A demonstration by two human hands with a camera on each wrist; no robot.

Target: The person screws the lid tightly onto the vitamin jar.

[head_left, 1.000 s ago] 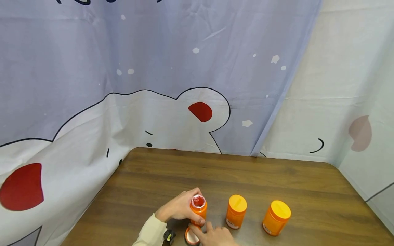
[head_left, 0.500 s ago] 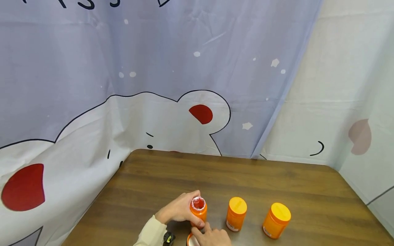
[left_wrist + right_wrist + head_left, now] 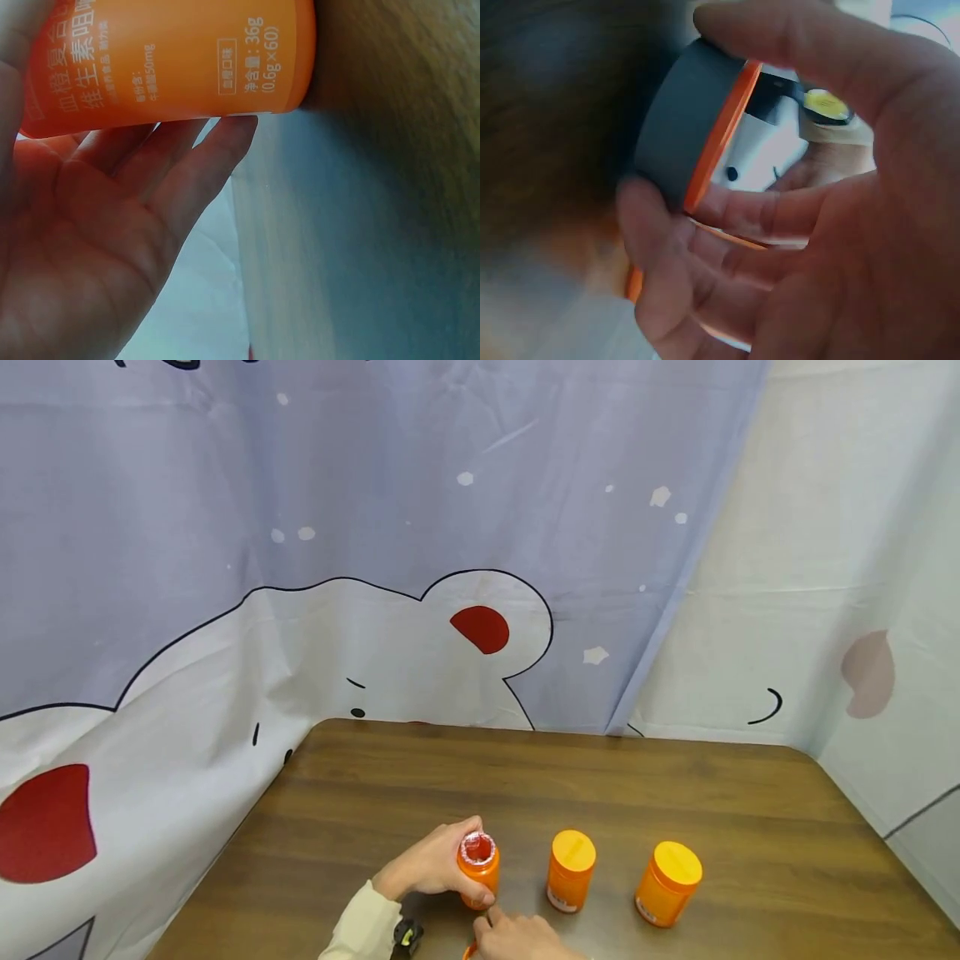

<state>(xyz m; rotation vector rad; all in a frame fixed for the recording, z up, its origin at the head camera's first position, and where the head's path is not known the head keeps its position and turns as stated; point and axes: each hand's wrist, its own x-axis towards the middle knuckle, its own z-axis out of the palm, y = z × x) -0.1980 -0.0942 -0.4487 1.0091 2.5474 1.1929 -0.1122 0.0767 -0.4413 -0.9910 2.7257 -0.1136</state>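
Observation:
My left hand (image 3: pixel 435 862) grips an upright orange jar (image 3: pixel 480 881) on the table, thumb in front and fingers behind. The jar's mouth is uncovered, with shiny foil shreds around its rim and a red inside. In the left wrist view, the orange jar (image 3: pixel 172 60) shows printed white lettering, its base near the wood. My right hand (image 3: pixel 521 937) is low in front of the jar. The right wrist view shows the right hand (image 3: pixel 802 225) pinching a grey lid (image 3: pixel 679 120) with an orange edge between thumb and fingers; little of that lid shows in the head view.
Two capped orange jars stand to the right, one nearer (image 3: pixel 572 872) and one farther (image 3: pixel 669 885). The brown wooden table (image 3: pixel 525 777) ends at a printed curtain (image 3: pixel 337 635) behind and at the sides. A black wrist device (image 3: pixel 406 937) sits at the left cuff.
The lid, earlier lying with its white inside up under the right fingers, has moved toward the lower edge of the head view and is now pinched. The left hand keeps hold of the jar.

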